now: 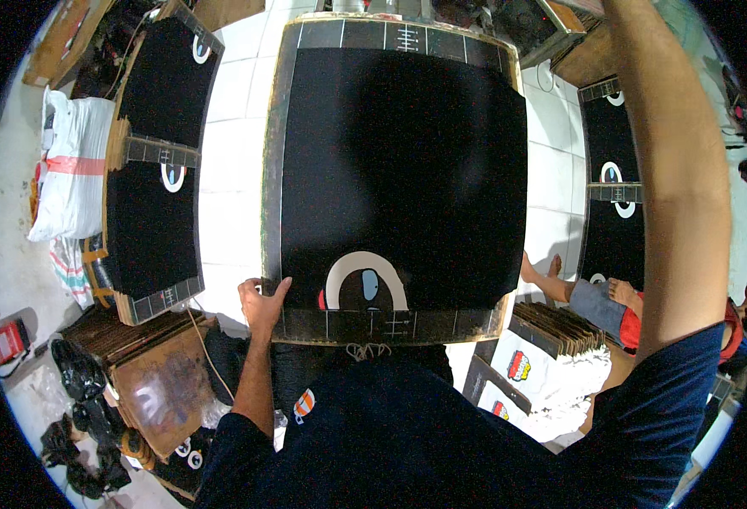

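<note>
In front of me lies a large printing board [322, 329] with white ruled marks along its dark borders. Black fabric [407, 170] is spread flat over it, and a round cream, brown and blue eye print [337, 276] sits at the fabric's near edge. My left hand [263, 307] grips the board's near left corner. Its thumb rests on top by the fabric, and the other fingers wrap the edge, partly hidden. My right arm [674, 170] is raised and reaches up along the right side to the top of the picture, where its hand is out of sight.
More boards with black fabric stand left [153, 229] and right [615, 144]. A white sack [81, 161] leans at the left. Stacked brown boards [157, 390] are near left, stacked printed white cloths [517, 365] near right. Another person's leg [560, 288] is close on the right.
</note>
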The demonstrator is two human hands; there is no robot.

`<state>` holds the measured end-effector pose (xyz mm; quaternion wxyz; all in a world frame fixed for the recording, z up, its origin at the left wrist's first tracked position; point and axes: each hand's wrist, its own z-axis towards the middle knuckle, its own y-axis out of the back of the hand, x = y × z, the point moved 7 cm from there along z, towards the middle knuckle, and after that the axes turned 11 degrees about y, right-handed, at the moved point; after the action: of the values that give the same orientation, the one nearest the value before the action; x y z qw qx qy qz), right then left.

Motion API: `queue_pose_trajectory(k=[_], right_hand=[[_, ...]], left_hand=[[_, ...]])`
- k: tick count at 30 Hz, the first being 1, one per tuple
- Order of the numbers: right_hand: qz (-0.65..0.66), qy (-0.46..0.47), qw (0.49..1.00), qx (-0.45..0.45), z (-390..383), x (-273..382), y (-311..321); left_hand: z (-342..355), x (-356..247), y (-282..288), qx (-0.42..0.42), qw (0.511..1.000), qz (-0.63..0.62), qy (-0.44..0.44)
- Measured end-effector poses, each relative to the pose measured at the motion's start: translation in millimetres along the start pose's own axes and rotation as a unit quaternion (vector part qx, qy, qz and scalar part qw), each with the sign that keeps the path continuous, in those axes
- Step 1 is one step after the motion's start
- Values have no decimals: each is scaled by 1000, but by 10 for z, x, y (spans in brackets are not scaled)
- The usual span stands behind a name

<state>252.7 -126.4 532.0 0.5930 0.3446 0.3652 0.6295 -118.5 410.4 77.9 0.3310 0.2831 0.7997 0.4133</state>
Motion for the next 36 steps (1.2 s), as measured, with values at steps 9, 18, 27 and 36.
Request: queue_pose_trajectory(k=[9, 18, 27, 36], right_hand=[[-42, 103, 972, -208, -1399, 310, -499], [40, 60, 994, 85, -3004, 707, -2160], [120, 86, 966, 213, -2496, 311, -2955], [48, 64, 996, 34, -1755, 55, -3388]], left_hand=[[150, -3316, 687, 265, 741, -584, -200], [563, -3211, -547, 317, 695, -626, 156], [502, -3195, -616, -211, 886, -33, -411], [569, -3206, -664, -189, 898, -6, -398]])
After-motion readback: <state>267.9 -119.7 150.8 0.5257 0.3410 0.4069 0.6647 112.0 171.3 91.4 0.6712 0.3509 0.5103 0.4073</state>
